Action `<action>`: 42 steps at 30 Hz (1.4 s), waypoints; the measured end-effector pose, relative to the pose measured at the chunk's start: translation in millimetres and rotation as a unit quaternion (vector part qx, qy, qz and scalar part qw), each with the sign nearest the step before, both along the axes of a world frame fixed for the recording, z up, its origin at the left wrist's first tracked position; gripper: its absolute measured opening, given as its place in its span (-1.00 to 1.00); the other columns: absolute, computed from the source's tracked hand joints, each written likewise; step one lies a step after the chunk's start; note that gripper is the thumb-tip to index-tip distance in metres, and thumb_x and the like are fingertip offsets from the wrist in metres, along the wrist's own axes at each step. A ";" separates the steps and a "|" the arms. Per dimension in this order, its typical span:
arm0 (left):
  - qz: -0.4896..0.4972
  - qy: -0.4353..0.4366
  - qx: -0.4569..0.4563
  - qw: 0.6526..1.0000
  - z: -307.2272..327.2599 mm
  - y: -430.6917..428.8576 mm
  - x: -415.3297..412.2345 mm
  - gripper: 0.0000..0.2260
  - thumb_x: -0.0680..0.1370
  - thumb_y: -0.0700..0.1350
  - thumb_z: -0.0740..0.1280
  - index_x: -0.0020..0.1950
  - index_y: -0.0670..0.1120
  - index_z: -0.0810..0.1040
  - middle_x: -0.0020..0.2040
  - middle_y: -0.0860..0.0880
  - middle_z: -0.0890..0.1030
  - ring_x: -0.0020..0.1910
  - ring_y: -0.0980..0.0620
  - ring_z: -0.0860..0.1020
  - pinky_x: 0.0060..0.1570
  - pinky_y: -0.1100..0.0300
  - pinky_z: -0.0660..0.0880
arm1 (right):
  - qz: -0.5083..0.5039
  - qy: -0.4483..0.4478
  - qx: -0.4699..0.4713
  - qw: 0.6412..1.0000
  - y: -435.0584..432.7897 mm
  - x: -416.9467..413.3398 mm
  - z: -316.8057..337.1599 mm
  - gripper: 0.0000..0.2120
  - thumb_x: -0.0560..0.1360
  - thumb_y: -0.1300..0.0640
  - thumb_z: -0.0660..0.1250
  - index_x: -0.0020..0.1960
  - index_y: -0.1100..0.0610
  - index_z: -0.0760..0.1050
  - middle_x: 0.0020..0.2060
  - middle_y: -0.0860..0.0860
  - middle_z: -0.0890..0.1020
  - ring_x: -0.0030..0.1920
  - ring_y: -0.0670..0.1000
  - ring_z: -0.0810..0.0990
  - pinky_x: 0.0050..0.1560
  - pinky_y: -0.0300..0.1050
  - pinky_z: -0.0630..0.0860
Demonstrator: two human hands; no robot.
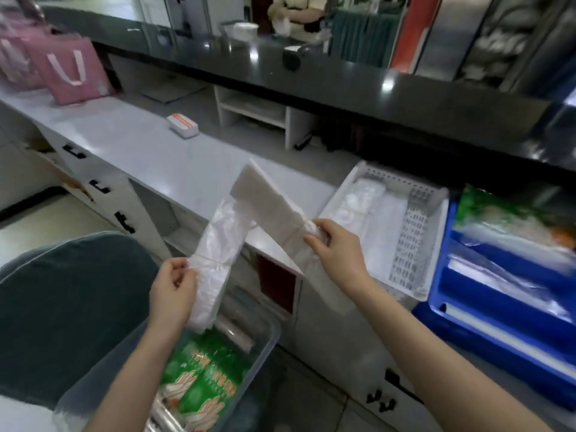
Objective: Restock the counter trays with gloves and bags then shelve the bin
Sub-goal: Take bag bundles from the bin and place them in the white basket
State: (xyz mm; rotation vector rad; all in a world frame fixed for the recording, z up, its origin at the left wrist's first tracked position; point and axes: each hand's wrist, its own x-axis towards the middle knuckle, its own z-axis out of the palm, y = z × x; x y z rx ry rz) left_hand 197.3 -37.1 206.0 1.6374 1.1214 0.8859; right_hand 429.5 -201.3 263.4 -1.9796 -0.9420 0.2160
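Pinching a crinkly bundle, the left grip sits lower centre; the right grip pinches a flat bundle.

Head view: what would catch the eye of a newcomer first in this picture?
First, two banded bundles raised at the centre: the left hand grips the crinkly bundle, the right hand pinches the flat bundle. Next come the green packets in the clear bin below, and the white perforated tray on the counter at the right.
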 end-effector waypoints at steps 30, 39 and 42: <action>-0.302 0.059 -0.165 0.937 -8.4 -53.6 347.5 -0.84 0.52 -0.17 0.25 0.08 0.01 0.46 -0.02 0.02 0.57 -0.05 0.01 0.55 -0.06 0.11 0.47 | -0.412 0.208 -0.036 0.887 -44.0 158.7 -66.4 -0.78 0.58 0.10 0.23 0.18 0.14 0.47 0.01 0.03 0.56 -0.02 0.04 0.54 -0.12 -0.16 0.43; -0.370 0.061 -0.153 0.914 -7.4 -77.3 365.9 -0.82 0.53 -0.19 0.25 0.11 -0.01 0.42 0.08 -0.12 0.58 -0.07 -0.06 0.56 -0.10 0.10 0.48 | -0.262 0.064 -0.030 0.963 -59.1 147.9 -49.8 -0.57 0.60 -0.02 0.17 0.46 -0.09 0.23 0.41 -0.11 0.33 0.37 -0.10 0.32 0.38 -0.15 0.28; -0.437 0.094 -0.114 0.887 -11.0 -89.7 367.1 -0.69 0.50 -0.13 0.34 0.18 0.06 0.34 0.06 -0.06 0.58 -0.13 0.12 0.56 -0.26 0.34 0.40 | -0.223 0.013 -0.107 0.969 -58.6 150.0 -54.7 -0.58 0.61 0.04 0.16 0.46 -0.04 0.26 0.47 -0.07 0.26 0.45 -0.07 0.20 0.44 -0.14 0.17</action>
